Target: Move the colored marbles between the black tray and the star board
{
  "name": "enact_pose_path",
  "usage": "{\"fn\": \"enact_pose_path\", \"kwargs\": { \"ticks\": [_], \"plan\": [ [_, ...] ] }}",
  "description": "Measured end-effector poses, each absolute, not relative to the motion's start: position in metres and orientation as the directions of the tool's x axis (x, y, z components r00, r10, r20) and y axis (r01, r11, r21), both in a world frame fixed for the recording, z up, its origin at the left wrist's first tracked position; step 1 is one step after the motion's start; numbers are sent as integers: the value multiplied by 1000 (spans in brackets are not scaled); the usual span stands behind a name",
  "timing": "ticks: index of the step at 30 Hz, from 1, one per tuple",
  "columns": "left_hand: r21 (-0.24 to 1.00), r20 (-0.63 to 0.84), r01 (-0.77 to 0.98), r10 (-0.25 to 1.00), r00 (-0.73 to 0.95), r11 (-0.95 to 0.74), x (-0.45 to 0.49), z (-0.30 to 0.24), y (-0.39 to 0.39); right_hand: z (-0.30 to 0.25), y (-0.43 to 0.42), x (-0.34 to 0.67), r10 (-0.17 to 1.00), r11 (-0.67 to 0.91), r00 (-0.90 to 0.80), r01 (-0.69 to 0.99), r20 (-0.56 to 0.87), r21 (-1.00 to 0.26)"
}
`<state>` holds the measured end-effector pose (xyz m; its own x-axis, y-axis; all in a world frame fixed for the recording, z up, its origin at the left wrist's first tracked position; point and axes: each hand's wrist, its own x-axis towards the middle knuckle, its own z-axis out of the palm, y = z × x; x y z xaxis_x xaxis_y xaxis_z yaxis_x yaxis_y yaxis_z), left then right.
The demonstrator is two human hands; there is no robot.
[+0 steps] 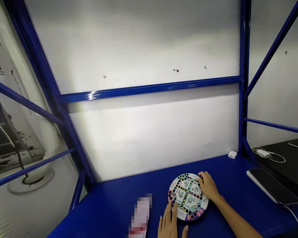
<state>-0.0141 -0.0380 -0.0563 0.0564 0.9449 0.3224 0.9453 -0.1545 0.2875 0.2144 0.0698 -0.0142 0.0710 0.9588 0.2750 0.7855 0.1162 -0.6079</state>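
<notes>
A round ludo-style game board (188,197), printed with rings of coloured circles and cartoon figures, lies flat on the blue shelf top. My right hand (209,186) is closed round its upper right rim, the fingers near the far edge and the thumb toward the printed face. At the board's lower left edge is my left hand (169,221), palm down with fingers stretched out and the fingertips at the rim. Left of that hand lies a pale pink flat item (140,216) with a red mark, blurred by pixelation.
Blue shelf posts and a crossbar (151,89) frame a white back panel. A small white box (232,154) sits at the back right. A phone (273,185) with a cable lies at the right, beside a white charger (263,153) on a black surface.
</notes>
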Motion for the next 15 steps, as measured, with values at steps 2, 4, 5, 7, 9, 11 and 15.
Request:
{"fn": "enact_pose_path", "kwargs": {
  "ticks": [2, 4, 5, 7, 9, 11, 15],
  "plan": [
    [281, 318, 944, 945, 76, -170, -15, -54, -40, -7, 54, 217, 961, 162, 3, 803, 275, -574],
    [289, 284, 940, 954, 98, -182, -17, -51, -41, -3, 37, 218, 963, 237, -121, 807, 242, -540],
    [295, 264, 937, 959, 105, -184, -17, -49, -41, -3, 29, 218, 961, 268, -183, 804, 208, -530],
    [305, 239, 933, 964, 117, -189, -16, -46, -42, -5, 16, 218, 959, 281, -250, 809, 130, -516],
    [304, 231, 936, 967, 109, -178, -13, -41, -44, -6, 8, 216, 964, 260, -254, 828, 81, -496],
    [294, 205, 943, 974, 98, -157, -9, -36, -46, -5, 5, 215, 967, 249, -247, 842, 68, -479],
    [288, 166, 948, 982, 88, -134, -6, -30, -48, -1, 4, 214, 969, 241, -241, 850, 61, -468]
  ]
}}
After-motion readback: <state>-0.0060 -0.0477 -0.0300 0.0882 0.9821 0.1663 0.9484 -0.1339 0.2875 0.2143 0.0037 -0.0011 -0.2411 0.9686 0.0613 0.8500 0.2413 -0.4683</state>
